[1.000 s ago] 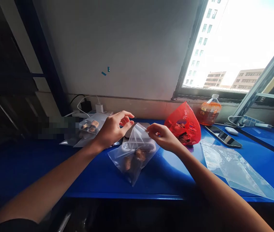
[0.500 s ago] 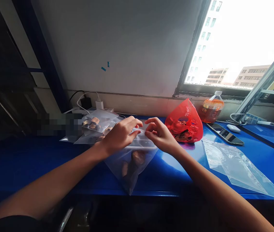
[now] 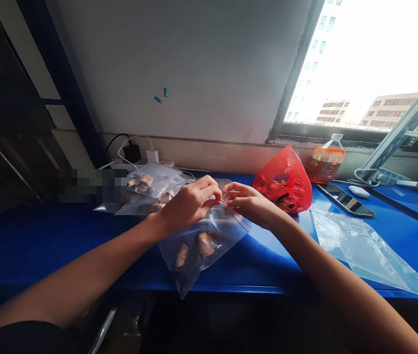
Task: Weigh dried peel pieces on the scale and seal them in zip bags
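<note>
A clear zip-lock bag point(image 3: 194, 268) hangs slanted over the front of the blue table, with brown lumpy pieces point(image 3: 207, 244) showing through its plastic. My left hand point(image 3: 196, 199) pinches the bag's top edge between thumb and fingers. Close beside it, my right hand point(image 3: 249, 202) grips the same zip edge, its fingertips almost meeting the left ones. The red-lined zip strip sticks out below my right fingers. Behind my left hand lie more filled clear bags point(image 3: 146, 189), holding brown and dark pieces.
A red plastic bag point(image 3: 286, 172) with dark reddish contents stands behind my right hand. Farther right are a drink bottle point(image 3: 327, 160), a phone point(image 3: 345, 200), a white case point(image 3: 358, 191) and flat clear bags point(image 3: 363, 246). Chargers with cables point(image 3: 152, 156) sit along the wall.
My hands have come closer together and closed on the bag's top edge. The bag's lower corner has swung left, and its zip strip now shows at the right.
</note>
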{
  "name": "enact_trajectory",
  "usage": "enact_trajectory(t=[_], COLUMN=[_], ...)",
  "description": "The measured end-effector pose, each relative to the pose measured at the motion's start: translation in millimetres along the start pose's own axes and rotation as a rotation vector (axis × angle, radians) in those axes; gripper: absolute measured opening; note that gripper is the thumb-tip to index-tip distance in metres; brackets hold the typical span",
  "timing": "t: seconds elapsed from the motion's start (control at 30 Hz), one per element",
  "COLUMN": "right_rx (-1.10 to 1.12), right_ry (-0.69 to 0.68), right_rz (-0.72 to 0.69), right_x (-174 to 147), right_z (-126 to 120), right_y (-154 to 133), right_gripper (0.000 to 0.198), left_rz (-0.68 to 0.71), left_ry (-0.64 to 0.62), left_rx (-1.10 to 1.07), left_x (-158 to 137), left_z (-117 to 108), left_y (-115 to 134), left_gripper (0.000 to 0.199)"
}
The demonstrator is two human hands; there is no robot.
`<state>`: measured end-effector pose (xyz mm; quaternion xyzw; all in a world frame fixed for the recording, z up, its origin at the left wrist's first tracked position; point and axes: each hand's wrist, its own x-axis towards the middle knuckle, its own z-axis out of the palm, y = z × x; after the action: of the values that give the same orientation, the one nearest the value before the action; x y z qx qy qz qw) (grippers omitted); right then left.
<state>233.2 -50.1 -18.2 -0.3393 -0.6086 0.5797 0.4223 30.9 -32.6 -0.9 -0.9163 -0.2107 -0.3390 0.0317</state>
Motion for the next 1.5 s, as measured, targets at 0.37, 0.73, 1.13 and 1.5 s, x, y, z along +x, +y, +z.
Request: enact_trajectory(t=[0.37, 0.73, 1.13, 1.5], right_rx=[-0.510, -0.842, -0.893, -0.891], right_ry=[0.105, 0.230, 0.264, 0.192], right_rz=[-0.218, -0.083, -0.395, -0.359], right_x=[1, -2, -1, -4], right_z=[9, 18, 9, 11], right_y=[-3, -16, -6, -7], right_gripper=[0.016, 0.015, 0.011, 0.019], left_rz=[-0.025, 0.041, -0.147, -0.193], left_ry=[-0.099, -0.091, -0.053, -0.256], left_rx=[0.084, 0.113, 0.097, 0.120], left_x=[1, 0, 2, 3], left_z=[1, 4, -2, -15], left_y=[-2, 0, -8, -25], left_gripper=[0.010, 0.017, 0.013, 0.022])
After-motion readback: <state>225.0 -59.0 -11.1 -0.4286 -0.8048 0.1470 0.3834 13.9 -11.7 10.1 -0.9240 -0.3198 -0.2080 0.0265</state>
